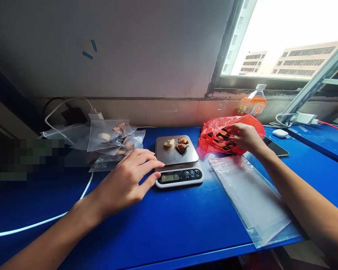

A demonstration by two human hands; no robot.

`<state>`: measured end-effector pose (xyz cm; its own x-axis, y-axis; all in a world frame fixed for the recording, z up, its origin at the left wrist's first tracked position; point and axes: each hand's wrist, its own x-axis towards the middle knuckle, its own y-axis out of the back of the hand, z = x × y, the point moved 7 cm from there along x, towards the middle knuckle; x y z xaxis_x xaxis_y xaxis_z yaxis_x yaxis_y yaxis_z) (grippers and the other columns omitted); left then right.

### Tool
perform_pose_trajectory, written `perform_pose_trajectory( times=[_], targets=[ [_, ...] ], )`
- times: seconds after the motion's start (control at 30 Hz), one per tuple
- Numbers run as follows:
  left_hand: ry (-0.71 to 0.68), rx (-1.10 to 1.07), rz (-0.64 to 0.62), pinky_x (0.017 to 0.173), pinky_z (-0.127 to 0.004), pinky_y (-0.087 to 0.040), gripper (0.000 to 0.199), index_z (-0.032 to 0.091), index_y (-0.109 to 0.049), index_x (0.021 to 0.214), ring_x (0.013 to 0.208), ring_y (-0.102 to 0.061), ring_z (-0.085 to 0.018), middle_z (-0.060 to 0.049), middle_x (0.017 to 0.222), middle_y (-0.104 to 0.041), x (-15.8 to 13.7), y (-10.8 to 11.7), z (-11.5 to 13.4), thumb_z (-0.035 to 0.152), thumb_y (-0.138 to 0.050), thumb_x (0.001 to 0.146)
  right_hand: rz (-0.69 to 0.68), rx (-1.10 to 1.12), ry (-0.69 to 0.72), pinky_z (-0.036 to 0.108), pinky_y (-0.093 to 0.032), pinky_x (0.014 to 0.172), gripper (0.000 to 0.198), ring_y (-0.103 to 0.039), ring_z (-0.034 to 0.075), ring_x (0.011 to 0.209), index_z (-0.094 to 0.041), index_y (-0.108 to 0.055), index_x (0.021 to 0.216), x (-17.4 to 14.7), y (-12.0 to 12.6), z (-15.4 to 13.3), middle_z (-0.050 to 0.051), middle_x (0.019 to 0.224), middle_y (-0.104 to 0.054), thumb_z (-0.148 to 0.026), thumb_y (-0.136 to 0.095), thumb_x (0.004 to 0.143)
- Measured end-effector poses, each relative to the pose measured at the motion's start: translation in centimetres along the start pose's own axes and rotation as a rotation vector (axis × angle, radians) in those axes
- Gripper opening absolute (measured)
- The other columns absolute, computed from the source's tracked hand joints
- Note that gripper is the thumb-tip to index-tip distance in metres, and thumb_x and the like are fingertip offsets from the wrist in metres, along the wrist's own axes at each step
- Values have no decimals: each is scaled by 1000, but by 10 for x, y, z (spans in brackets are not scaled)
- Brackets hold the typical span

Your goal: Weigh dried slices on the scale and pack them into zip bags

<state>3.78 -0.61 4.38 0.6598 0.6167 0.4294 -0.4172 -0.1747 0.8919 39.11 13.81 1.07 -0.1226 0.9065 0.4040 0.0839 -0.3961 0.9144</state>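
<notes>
A digital kitchen scale [180, 178] stands on the blue table, its display lit and reading about 82, the decimal point unclear. On its metal plate lie a pale dried piece [169, 143] and some brown dried slices [182, 148]. My left hand [138, 172] rests at the scale's left edge, fingers stretched out and holding nothing. Over at the right, my right hand [246, 137] reaches into an open red plastic bag [214, 125] full of dark dried slices [222, 139]. Its fingertips are bent down among the slices; what they grip, if anything, is hidden.
Filled clear zip bags [109, 137] lie in a pile at the left, near a white cable [87, 185]. Flat clear zip bags [250, 198] lie under my right forearm. Behind the red bag stand an orange drink bottle [253, 101], a phone [277, 148] and a white earbud case [280, 133].
</notes>
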Motion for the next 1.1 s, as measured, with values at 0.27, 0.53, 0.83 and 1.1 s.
perform_pose_trajectory(
  times=[0.27, 0.53, 0.83, 1.1],
  targets=[
    [-21, -15, 28, 97, -39, -47, 23, 18, -68, 110, 109, -56, -24, -7, 107, -67, -1, -3, -2, 23, -50, 97, -183, -137, 11, 29, -45, 68, 27, -68, 24, 83, -19, -75, 95, 2, -29, -2, 11, 91, -75, -29, -51, 87],
    [-32, -9, 8, 95, -37, -48, 23, 18, -69, 110, 108, -57, -24, -7, 106, -68, 0, -5, -2, 24, -51, 96, -161, -200, -52, 29, -45, 72, 28, -68, 24, 83, -12, -75, 86, 12, -33, -2, 17, 93, -74, -21, -48, 87],
    [-24, -12, 9, 94, -38, -50, 23, 19, -69, 108, 107, -59, -24, -7, 106, -69, 0, -2, 0, 23, -51, 95, -8, -118, -152, 27, -46, 69, 27, -67, 23, 83, -7, -67, 102, 14, -28, 14, 17, 96, -73, -17, -50, 84],
    [-39, -21, 1, 96, -37, -48, 22, 18, -69, 110, 110, -56, -24, -7, 107, -67, -2, -3, 1, 21, -52, 95, -44, -83, -33, 29, -43, 67, 24, -65, 23, 78, -15, -71, 84, 9, -28, 1, 12, 86, -74, -24, -49, 85]
  ],
)
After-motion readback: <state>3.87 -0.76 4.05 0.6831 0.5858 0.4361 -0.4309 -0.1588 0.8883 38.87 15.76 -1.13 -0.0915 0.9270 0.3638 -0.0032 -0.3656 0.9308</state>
